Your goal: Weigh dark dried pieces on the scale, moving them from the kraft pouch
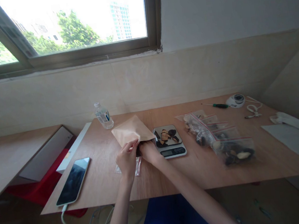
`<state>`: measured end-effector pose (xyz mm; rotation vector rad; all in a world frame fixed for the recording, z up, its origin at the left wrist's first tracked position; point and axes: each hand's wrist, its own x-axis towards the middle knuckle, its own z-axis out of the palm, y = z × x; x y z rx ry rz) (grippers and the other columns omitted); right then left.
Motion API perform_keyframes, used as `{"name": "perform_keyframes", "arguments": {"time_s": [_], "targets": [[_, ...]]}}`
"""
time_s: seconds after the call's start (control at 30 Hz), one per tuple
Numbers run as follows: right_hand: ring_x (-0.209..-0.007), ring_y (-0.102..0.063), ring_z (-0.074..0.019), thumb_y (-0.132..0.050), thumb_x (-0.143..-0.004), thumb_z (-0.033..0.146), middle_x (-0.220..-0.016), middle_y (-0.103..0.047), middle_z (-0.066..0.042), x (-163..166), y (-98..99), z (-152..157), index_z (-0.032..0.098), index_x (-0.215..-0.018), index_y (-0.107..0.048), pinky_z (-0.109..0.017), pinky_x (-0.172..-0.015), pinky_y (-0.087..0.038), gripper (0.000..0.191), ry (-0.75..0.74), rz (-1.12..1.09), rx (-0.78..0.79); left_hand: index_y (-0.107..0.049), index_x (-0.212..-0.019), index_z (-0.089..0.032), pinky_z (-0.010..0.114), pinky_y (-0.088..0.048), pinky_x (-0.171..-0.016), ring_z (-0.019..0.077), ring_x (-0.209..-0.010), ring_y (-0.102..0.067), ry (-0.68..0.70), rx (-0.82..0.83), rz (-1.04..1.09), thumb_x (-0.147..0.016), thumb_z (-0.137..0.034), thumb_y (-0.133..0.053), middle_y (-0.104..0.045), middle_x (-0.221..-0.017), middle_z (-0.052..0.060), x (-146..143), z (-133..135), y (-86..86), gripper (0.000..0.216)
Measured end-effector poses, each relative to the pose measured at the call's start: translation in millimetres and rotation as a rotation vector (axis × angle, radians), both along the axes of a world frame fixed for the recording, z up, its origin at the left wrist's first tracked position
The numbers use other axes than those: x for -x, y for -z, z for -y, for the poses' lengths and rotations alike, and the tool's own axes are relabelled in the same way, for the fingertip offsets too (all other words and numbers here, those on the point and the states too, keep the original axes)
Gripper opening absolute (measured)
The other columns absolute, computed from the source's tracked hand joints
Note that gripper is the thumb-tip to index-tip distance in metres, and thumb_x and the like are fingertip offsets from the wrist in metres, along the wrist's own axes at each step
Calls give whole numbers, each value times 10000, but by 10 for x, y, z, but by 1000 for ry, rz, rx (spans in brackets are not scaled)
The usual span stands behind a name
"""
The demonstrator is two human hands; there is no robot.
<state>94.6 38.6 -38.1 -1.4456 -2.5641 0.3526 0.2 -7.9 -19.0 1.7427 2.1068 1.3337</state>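
1. Brown paper bag [131, 127] held over the table [179, 182], just left of the scale [168, 153]; mouth turned toward the hands.
2. Left hand [126, 158]: thumb and fingers pinching the bag's mouth edge; right hand [149, 151]: reaching in at the mouth, fingertips hidden; cannot tell whether they grip anything.
3. Dried pieces [164, 136], dark and tan, loose on the scale's pan; display reading too small to make out.
4. Clear plastic [138, 168] under the hands, partly covered; perhaps a small bag.
5. Progress, judged: partway; done: some pieces out on the pan, filled zip bags [236, 149] grouped at right; left: paper bag open, pieces unbagged; paper bag's contents unseen.
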Motion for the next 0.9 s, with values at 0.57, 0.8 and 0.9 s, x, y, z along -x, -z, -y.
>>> {"name": "perform_keyframes", "arguments": {"time_s": [0.57,0.8,0.9], "targets": [[-928,-590,-217,-466,-857,92,-977,-651,-106,-86,158,171,125,-976,-630,-327,-830,-464,205,-41,-451,-263,-697,-901,-325,186,-407,-576,106,-653,-645,29,-15,26,-799,-373,-583,-713,-838,-56,48,-18,9,161],[-935,-573,-159,-481,-890,221,-963,-634,-47,-577,166,536,205,-1006,-592,-308,-855,-464,161,46,-874,-339,-703,-885,-325,196,-416,-578,118,-656,-642,-7,-15,62,-778,-397,-588,-719,-833,-55,148,-70,3,173],[-879,-590,-171,-493,-875,276,-967,-635,-71,-868,246,532,193,-1010,-587,-310,-798,-487,184,255,-899,-365,-704,-885,-320,201,-413,-571,124,-654,-643,-13,-17,67,-775,-408,-584,-723,-824,-50,152,-82,-1,185]]}}
